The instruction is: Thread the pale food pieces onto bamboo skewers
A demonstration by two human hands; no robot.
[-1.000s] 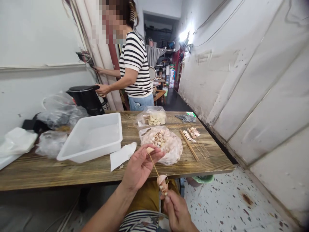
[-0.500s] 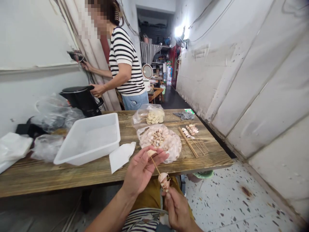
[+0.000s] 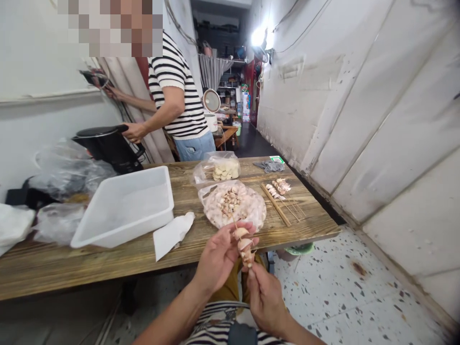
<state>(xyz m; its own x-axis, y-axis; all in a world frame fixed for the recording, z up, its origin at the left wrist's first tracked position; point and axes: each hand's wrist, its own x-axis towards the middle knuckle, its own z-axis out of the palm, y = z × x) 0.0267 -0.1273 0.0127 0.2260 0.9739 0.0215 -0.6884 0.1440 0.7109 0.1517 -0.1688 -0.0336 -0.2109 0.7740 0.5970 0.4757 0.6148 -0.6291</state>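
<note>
A bamboo skewer threaded with several garlic cloves (image 3: 246,244) is upright in front of my body, its tip poking up past the top clove. My left hand (image 3: 218,256) curls round the upper cloves, the thumb and fingers touching the topmost one. Below, my right hand (image 3: 265,291) pinches the skewer's lower end just under the bottom clove. Just beyond my hands, an open plastic bag of loose garlic cloves (image 3: 233,203) rests on the table.
Finished garlic skewers (image 3: 280,188) lie beside bare sticks (image 3: 276,206). Behind the garlic sits a bag of pale skewered slices (image 3: 226,168). Left are a white tub (image 3: 118,235), a paper towel (image 3: 172,235) and plastic bags. Another person holds a black kettle (image 3: 108,148).
The top clove has slid down the skewer onto the others, and the stick's tip now shows above it. My hands have come closer together. The view has shifted slightly.
</note>
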